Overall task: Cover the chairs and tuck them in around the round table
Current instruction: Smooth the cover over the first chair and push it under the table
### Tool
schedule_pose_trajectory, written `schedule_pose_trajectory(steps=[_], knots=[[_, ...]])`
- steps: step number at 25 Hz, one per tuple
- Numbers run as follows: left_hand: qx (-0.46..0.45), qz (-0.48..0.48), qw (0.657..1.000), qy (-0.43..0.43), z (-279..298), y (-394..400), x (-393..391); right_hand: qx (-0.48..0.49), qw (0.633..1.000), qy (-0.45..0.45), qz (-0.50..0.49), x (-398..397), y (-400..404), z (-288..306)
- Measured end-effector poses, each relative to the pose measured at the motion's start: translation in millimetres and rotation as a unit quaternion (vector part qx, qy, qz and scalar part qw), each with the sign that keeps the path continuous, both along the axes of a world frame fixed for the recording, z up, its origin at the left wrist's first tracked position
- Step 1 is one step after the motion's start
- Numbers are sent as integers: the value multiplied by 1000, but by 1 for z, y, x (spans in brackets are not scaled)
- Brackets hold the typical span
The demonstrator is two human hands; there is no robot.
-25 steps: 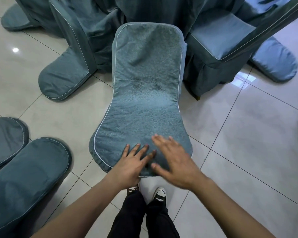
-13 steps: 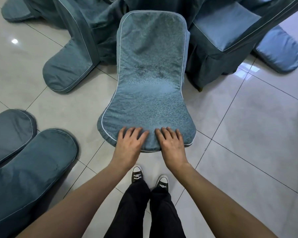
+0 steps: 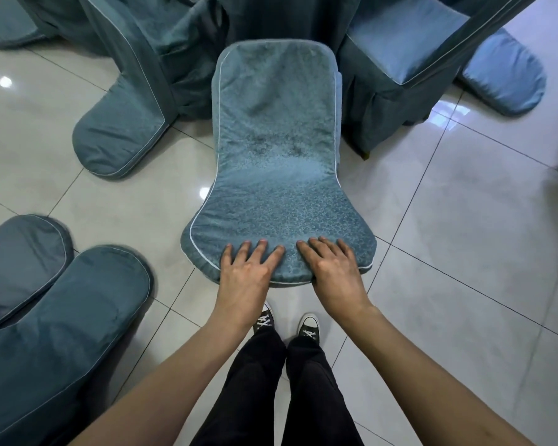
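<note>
Between two tucked neighbours, the covered chair (image 3: 276, 162) stands at the draped table (image 3: 239, 17).
Left hand (image 3: 247, 275) and right hand (image 3: 333, 272) lie flat, fingers spread, on its backrest top, gripping nothing; the padded cover looks soft and slippery over a stiff frame, so push there. Six covered chairs show, one table.

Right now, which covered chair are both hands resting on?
The middle chair, straight ahead: left hand and right hand lie flat on its top edge; the others stand untouched.
</note>
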State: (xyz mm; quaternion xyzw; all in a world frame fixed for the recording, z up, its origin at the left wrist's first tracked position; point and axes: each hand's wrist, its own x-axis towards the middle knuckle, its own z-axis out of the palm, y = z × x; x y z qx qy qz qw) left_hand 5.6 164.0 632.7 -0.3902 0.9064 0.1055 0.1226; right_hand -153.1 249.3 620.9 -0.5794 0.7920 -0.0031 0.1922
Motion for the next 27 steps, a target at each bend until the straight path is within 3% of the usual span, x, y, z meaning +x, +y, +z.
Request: schedule_pose_trajectory(steps=[6,12,21,27], knots=[[-4,-30,999,34,66,-29,-12,-23,999,-16,-24,-18,-16,66],[19,-40,997,70,99,-91,-52,25,999,-26,-35,-60,-78,102],[-10,-8,993,119,99,-177,-103,-54,996,16,-64,-111,-159,97],[13,-60,988,141,104,-213,-101,-89,995,19,-44,-125,-176,96]])
